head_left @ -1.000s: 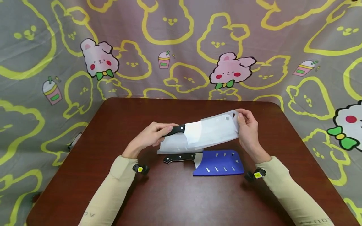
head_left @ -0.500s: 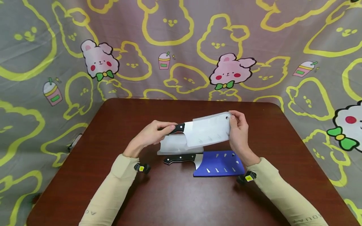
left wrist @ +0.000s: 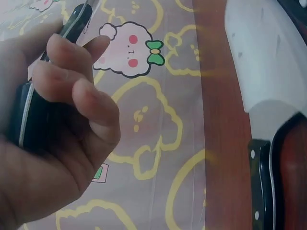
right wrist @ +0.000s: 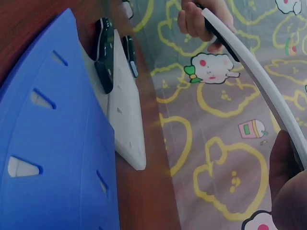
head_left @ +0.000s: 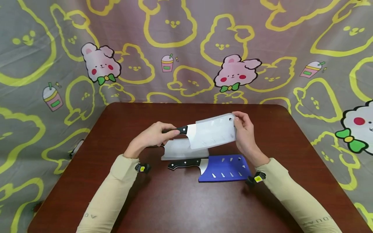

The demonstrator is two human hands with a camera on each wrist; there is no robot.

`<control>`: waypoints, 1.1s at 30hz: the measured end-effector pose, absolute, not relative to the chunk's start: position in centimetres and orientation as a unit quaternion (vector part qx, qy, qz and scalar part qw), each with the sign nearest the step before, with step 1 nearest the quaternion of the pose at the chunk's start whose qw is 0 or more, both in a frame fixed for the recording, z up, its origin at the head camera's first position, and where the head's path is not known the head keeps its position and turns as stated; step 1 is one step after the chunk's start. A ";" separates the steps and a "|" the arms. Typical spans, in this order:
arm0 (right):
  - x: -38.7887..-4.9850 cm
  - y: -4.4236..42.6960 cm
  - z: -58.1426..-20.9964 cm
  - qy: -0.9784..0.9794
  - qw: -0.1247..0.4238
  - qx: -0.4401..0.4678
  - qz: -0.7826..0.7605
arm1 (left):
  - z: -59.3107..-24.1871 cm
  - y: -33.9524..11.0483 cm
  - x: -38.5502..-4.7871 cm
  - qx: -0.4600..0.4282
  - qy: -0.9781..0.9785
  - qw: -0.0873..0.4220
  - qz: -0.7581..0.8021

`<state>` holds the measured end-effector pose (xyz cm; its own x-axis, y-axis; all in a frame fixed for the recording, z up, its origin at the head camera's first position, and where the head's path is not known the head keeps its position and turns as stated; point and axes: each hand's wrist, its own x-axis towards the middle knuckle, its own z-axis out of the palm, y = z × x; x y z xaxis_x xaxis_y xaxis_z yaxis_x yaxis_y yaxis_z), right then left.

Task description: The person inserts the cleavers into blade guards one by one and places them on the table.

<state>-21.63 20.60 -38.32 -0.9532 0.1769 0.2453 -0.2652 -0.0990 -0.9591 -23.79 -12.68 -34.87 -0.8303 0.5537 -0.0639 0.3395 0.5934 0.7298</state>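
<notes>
Above the table, my left hand (head_left: 155, 134) grips the black handle (head_left: 182, 130) of a cleaver. In the left wrist view its fingers curl around that handle. A translucent white blade cover (head_left: 215, 131) encloses most of the blade, leaving a bare steel strip (head_left: 191, 132) beside the handle. My right hand (head_left: 245, 134) pinches the far end of the cover near its hole, thumb on the near face. In the right wrist view the covered cleaver (right wrist: 268, 86) is seen nearly edge-on between both hands.
Below the held cleaver lies another cleaver in a white cover (head_left: 177, 149), its handle partly hidden by my left hand. In front of it lies a cleaver with a blue cover (head_left: 225, 168) and black handle (head_left: 185, 163). Patterned cloth (head_left: 186, 77) hangs around the brown table (head_left: 186, 207).
My right hand has moved left, sliding the white cover further over the blade toward the handle. The left hand keeps its grip and has shifted slightly left.
</notes>
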 end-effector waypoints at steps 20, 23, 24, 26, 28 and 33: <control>-21.8 21.2 -39.3 -0.804 -0.093 0.110 0.576 | -37.3 -17.0 -26.6 0.252 0.909 0.117 0.310; -21.8 21.2 -39.7 -0.805 -0.117 0.124 0.569 | -37.9 -17.7 -26.8 0.236 0.907 0.126 0.325; -21.9 21.1 -39.8 -0.804 -0.121 0.128 0.568 | -38.0 -17.9 -26.8 0.232 0.907 0.127 0.328; -21.9 21.2 -40.0 -0.801 -0.128 0.140 0.568 | -38.2 -18.3 -26.8 0.222 0.904 0.130 0.341; -21.8 21.2 -40.2 -0.801 -0.133 0.147 0.564 | -38.3 -18.6 -26.7 0.213 0.903 0.132 0.349; -21.7 21.9 -40.7 -0.806 -0.141 0.151 0.555 | -38.5 -20.0 -26.8 0.185 0.901 0.139 0.367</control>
